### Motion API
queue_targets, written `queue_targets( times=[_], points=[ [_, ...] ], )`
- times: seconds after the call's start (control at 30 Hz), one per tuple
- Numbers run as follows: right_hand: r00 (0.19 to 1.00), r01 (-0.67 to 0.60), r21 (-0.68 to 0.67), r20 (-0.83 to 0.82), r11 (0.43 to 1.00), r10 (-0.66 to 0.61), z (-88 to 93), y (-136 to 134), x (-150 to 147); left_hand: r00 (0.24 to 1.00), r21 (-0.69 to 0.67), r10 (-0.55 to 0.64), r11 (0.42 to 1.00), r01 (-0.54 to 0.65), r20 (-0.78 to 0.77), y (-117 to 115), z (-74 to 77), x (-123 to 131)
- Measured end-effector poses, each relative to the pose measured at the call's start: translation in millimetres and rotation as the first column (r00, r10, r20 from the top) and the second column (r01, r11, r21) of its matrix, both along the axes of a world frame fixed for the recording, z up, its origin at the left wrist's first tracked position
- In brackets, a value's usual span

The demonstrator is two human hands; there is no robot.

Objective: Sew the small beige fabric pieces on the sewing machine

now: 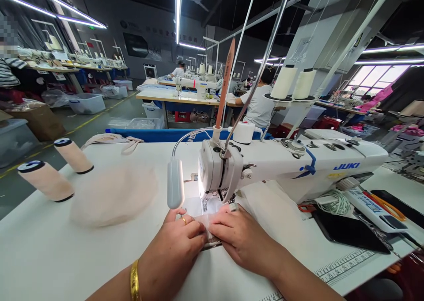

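My left hand (177, 243), with a gold ring and a gold bangle, presses down on a small pale piece of fabric (208, 221) in front of the needle of a white JUKI sewing machine (285, 168). My right hand (241, 237) lies beside it, fingers pressed on the same fabric, a band on one fingertip near the presser foot. Both hands pinch the piece between them at the table's near edge. The machine's small lamp (175, 184) hangs just above my left hand.
A pale beige fabric pile (112, 195) and two beige thread cones (46, 179) lie at the left. A black phone (351, 232), orange-handled scissors (386, 206) and a cord sit right of the machine. Other workers sit at machines behind.
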State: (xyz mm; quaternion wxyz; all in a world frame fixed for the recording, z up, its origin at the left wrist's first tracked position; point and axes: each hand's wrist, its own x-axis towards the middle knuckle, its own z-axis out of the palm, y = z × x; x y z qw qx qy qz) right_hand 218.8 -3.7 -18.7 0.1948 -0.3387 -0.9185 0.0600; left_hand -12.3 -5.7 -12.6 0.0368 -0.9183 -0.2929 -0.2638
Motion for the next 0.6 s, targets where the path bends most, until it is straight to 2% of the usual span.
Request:
queue_targets(
  times=[0.33, 0.6],
  points=[
    [0.998, 0.066, -0.022, -0.016, 0.998, -0.066, -7.2, 5, -4, 0.999, 0.002, 0.048, 0.999, -0.048, 0.014, 9, -6.6, -2],
    [0.986, 0.164, -0.022, 0.009, 0.986, -0.164, -10.3, 10, -8, 0.994, -0.034, 0.089, 0.995, -0.091, -0.056, 21, -6.9, -3]
  ],
)
